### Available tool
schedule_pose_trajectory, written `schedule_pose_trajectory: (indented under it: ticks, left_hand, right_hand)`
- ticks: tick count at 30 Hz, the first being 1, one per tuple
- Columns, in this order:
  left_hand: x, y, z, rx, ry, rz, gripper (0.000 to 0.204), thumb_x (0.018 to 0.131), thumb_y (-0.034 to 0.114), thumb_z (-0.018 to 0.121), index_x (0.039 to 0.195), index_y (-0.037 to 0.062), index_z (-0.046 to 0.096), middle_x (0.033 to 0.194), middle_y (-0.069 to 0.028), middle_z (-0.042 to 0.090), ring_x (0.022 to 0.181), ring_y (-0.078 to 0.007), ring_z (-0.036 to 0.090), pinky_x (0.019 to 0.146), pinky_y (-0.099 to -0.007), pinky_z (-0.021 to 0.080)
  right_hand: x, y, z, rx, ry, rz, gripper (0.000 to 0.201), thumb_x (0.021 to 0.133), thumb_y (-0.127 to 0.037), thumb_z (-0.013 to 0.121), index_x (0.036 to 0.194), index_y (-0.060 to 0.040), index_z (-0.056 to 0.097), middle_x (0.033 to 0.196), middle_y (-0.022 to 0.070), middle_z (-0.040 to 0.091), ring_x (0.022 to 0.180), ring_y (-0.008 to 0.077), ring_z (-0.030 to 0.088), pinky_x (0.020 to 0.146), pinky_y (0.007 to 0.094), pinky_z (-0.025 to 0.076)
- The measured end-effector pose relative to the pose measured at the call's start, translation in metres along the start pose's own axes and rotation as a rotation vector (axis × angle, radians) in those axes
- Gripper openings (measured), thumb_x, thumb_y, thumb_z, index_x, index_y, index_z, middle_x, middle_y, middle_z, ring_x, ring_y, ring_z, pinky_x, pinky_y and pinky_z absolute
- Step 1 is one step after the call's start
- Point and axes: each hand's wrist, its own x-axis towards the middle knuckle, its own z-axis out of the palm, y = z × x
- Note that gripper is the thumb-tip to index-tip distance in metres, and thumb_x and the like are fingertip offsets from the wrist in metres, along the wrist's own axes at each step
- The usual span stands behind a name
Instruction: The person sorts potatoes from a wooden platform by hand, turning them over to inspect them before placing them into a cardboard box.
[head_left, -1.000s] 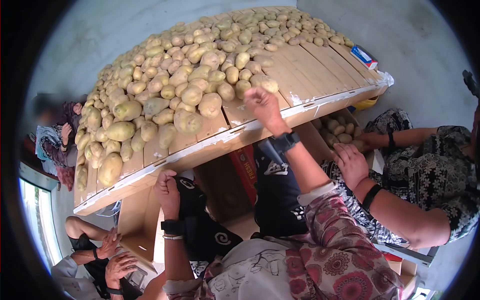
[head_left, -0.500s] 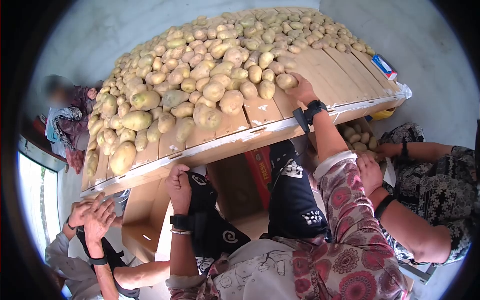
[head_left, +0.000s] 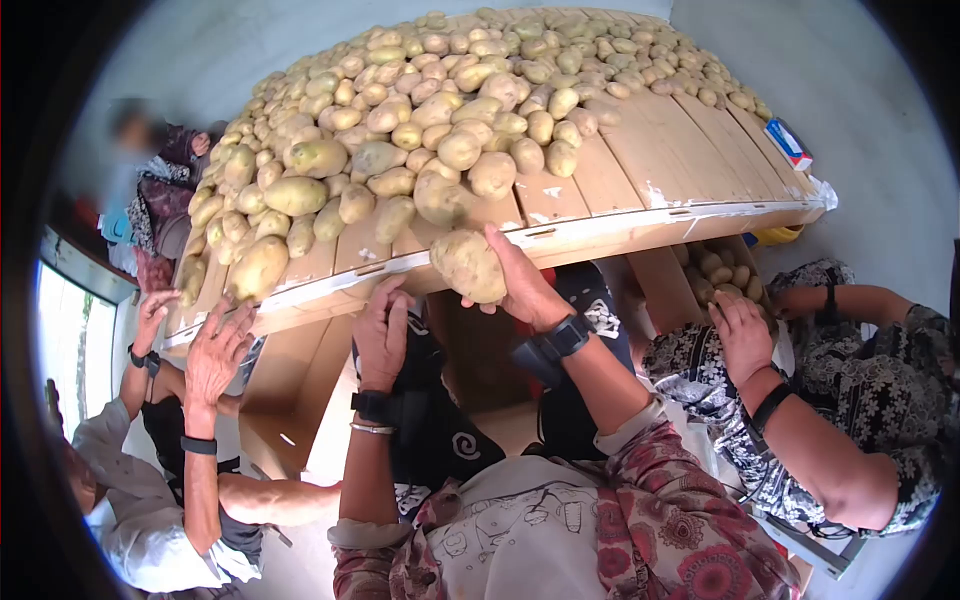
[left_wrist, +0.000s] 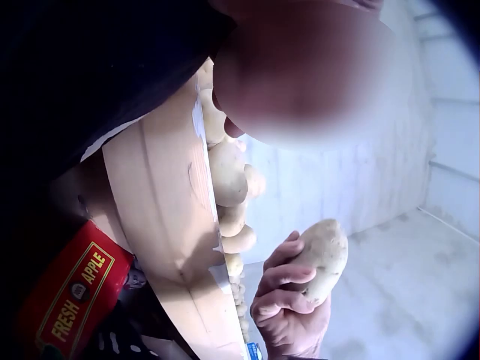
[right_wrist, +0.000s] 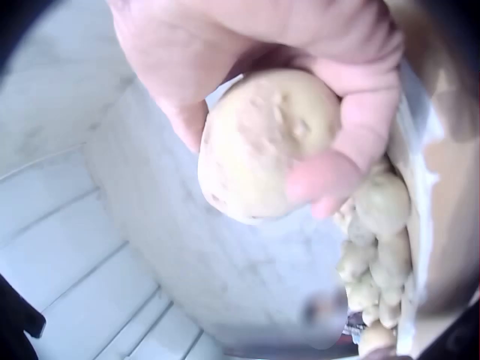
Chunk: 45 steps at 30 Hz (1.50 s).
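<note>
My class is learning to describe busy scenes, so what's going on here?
A person is holding a large potato in their right hand, in front of the edge of a table. Their left hand is nearby, holding nothing. Many more potatoes are spread over the table. Another person is on the right, beside a box of potatoes.

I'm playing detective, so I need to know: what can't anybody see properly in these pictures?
- Left wrist view: the left hand's exact finger shape, blurred.
- Right wrist view: part of the held potato, hidden by the right hand.
- Head view: writing on the little blue box, too small.
- Head view: the rest of the person in black patterned clothes, cut off by the dark round edge.
</note>
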Motion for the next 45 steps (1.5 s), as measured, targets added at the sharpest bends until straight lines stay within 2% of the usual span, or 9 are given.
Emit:
schedule_pose_trajectory:
  ticks: [2,6,9,16,18,23,31,39,45]
  left_hand:
    - [-0.003,0.000,-0.002,0.024,-0.048,-0.015,0.031,0.091,0.024,0.046,0.113,0.0027,0.055,0.079,-0.0117,0.062,0.071,-0.0228,0.061,0.069,-0.0308,0.047]
    - [-0.003,0.011,-0.009,0.058,-0.034,0.030,0.046,0.094,0.038,0.033,0.117,0.0033,0.053,0.090,-0.0168,0.063,0.086,-0.0298,0.062,0.074,-0.0341,0.047]
    - [-0.001,0.001,-0.013,0.069,-0.057,0.122,0.044,0.093,0.036,0.037,0.116,0.0023,0.052,0.094,-0.0190,0.062,0.088,-0.0323,0.061,0.076,-0.0342,0.046]
    - [-0.005,0.000,-0.017,-0.064,-0.081,0.000,0.040,0.087,0.029,0.051,0.115,0.0006,0.050,0.094,-0.0172,0.061,0.086,-0.0278,0.061,0.077,-0.0332,0.046]
    - [-0.007,-0.004,-0.018,-0.083,-0.153,-0.080,0.044,0.089,0.028,0.049,0.120,-0.0025,0.047,0.098,-0.0103,0.060,0.083,-0.0157,0.056,0.075,-0.0273,0.044]
    - [-0.007,-0.007,-0.016,-0.172,-0.101,-0.078,0.043,0.089,0.030,0.050,0.116,-0.0023,0.051,0.090,-0.0123,0.062,0.077,-0.0175,0.060,0.071,-0.0284,0.046]
    - [-0.004,0.008,-0.015,-0.134,-0.136,-0.121,0.044,0.092,0.034,0.043,0.111,-0.0032,0.055,0.078,-0.0104,0.063,0.071,-0.0148,0.059,0.065,-0.0273,0.045]
    - [-0.002,-0.002,-0.013,0.086,-0.119,-0.019,0.043,0.092,0.038,0.040,0.081,0.0006,0.057,0.065,-0.0166,0.054,0.064,-0.0351,0.055,0.059,-0.0368,0.041]
    - [-0.002,0.005,-0.014,0.061,-0.132,-0.063,0.042,0.092,0.037,0.039,0.078,0.0008,0.055,0.065,-0.0175,0.053,0.064,-0.0360,0.054,0.058,-0.0375,0.041]
  right_hand:
    - [0.001,0.014,0.023,-0.034,0.036,0.006,0.054,0.094,-0.050,0.030,0.106,-0.0019,0.052,0.072,0.0096,0.062,0.052,0.0181,0.062,0.033,0.0221,0.037]
    - [0.006,0.029,0.030,-0.158,-0.082,0.051,0.055,0.095,-0.050,0.025,0.108,-0.0021,0.048,0.072,0.0094,0.061,0.049,0.0179,0.059,0.034,0.0233,0.039]
    - [0.006,0.033,0.028,-0.330,-0.078,0.081,0.051,0.095,-0.048,0.026,0.112,-0.0041,0.046,0.080,0.0111,0.061,0.056,0.0179,0.061,0.040,0.0232,0.043]
    - [-0.019,0.010,0.037,-0.233,-0.181,-0.027,0.053,0.091,-0.026,0.052,0.137,-0.0119,0.029,0.118,0.0103,0.049,0.079,0.0198,0.064,0.063,0.0248,0.050]
    - [-0.017,0.011,0.034,-0.257,-0.220,-0.035,0.054,0.091,-0.027,0.053,0.137,-0.0113,0.029,0.119,0.0108,0.049,0.080,0.0201,0.064,0.065,0.0251,0.050]
    - [-0.018,0.006,0.035,-0.246,-0.211,0.052,0.054,0.091,-0.033,0.053,0.135,-0.0104,0.031,0.120,0.0121,0.047,0.082,0.0204,0.064,0.066,0.0256,0.050]
    - [-0.020,0.003,0.029,-0.468,-0.121,0.115,0.065,0.090,-0.059,0.034,0.120,-0.0023,0.045,0.084,0.0122,0.063,0.065,0.0162,0.064,0.054,0.0226,0.047]
    - [-0.012,0.015,0.019,-0.559,-0.052,0.039,0.067,0.089,-0.061,0.029,0.109,-0.0025,0.054,0.078,0.0104,0.064,0.058,0.0139,0.061,0.049,0.0202,0.041]
    - [-0.011,0.017,0.022,-0.583,-0.018,0.062,0.075,0.090,-0.061,0.022,0.090,0.0022,0.063,0.068,0.0097,0.064,0.058,0.0148,0.062,0.049,0.0228,0.043]
